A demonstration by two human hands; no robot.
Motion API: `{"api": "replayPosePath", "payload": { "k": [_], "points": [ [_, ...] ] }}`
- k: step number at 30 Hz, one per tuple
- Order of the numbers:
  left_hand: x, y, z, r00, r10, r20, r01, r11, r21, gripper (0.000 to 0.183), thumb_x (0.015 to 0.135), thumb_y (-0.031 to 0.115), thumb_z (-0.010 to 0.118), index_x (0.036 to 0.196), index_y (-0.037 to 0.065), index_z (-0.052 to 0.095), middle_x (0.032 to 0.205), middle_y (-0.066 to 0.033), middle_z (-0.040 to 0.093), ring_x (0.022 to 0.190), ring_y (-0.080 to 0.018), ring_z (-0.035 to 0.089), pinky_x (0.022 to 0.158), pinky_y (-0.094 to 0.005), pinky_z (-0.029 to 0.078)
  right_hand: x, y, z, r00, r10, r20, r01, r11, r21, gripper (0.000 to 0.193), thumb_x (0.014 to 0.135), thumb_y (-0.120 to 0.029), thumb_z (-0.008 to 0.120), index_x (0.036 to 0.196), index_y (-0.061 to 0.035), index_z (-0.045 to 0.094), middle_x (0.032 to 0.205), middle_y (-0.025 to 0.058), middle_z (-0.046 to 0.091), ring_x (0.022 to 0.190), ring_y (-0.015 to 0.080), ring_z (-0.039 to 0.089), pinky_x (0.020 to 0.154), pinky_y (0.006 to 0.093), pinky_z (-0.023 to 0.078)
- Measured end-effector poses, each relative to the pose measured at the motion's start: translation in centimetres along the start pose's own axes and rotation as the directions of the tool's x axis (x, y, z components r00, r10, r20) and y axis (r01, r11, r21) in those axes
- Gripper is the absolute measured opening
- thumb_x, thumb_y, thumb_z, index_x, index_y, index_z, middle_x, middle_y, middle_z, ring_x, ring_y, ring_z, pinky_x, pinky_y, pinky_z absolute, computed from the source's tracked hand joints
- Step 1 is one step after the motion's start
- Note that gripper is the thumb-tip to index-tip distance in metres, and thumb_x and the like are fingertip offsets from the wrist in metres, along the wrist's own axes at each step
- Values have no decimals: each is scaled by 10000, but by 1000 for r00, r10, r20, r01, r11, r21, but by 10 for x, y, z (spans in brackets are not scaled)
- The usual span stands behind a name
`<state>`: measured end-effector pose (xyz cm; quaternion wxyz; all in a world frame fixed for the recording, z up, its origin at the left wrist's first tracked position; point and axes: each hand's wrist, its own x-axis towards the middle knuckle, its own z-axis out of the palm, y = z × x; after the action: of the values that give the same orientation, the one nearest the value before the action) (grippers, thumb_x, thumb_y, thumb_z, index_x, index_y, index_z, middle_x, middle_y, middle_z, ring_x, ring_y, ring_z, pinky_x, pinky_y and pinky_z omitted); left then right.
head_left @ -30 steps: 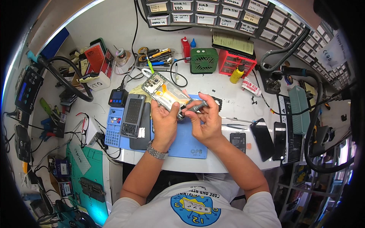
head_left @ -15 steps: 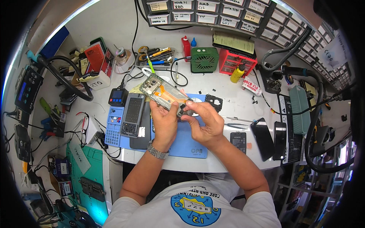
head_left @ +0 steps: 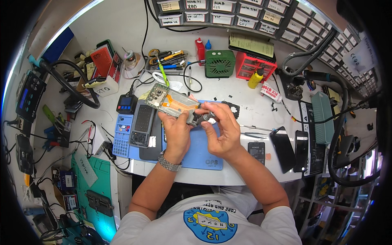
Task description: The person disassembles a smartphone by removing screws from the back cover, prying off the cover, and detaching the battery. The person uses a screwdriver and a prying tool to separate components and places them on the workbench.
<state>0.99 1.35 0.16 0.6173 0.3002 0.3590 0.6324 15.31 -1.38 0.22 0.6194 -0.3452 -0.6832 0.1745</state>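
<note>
My left hand (head_left: 176, 134) grips an opened phone (head_left: 173, 103) by its near edge, thumb on top. The phone's back cover is off, showing a camera, circuit board and orange flex cable. It slants down to the right above the blue work mat (head_left: 198, 157). At its lower right end, my right hand (head_left: 221, 132) has its fingers curled round a small dark part (head_left: 201, 119). Its kind, and whether it is still attached to the phone, I cannot make out. A black phone frame piece (head_left: 234, 109) lies just beyond my right fingers.
On the right lie tweezers (head_left: 254, 135), a removed battery (head_left: 256, 152) and two dark phones (head_left: 282, 149). To the left are a grey handheld device (head_left: 143, 124) and a blue parts tray (head_left: 121, 136). Behind stand a green fan (head_left: 219, 64) and a tool tray (head_left: 169, 61).
The phone has shifted slightly left and lies a little flatter. My right fingers have spread and changed their hold at its lower end, where more of the dark part shows.
</note>
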Motion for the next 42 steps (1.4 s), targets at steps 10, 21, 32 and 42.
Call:
{"api": "replayPosePath", "payload": {
  "k": [10,21,32,42],
  "points": [
    [4,-16,-15,994,84,66,-91,990,112,597,1053,-85,519,1528,109,214,1517,-200,481,1371,-292,604,1019,-446,647,2,-2,-3,989,123,83,-124,992,5,698,882,201,710,1502,-80,555,1361,173,494,1173,273,713,947,357,646],
    [5,-19,-14,991,103,83,-110,989,97,626,1058,-86,518,1551,119,191,1542,-197,455,1407,-285,571,1089,-443,599,1,5,-2,995,31,98,-21,994,-108,814,849,245,683,1538,-122,452,1347,203,514,1051,256,740,892,342,659],
    [4,-19,-12,995,71,69,-79,989,125,586,1064,-72,544,1520,95,215,1515,-181,477,1370,-263,596,1118,-407,561,-3,12,3,996,17,83,-9,996,-94,867,849,212,737,1557,-148,391,1284,185,534,991,219,727,825,330,657],
    [4,-18,-10,996,48,70,-56,993,106,560,1089,-49,516,1508,112,181,1523,-200,477,1372,-289,607,987,-424,651,-8,9,8,938,343,40,-340,897,282,897,897,227,659,1638,-99,272,1274,155,506,1049,204,695,918,336,635]
  ]
}}
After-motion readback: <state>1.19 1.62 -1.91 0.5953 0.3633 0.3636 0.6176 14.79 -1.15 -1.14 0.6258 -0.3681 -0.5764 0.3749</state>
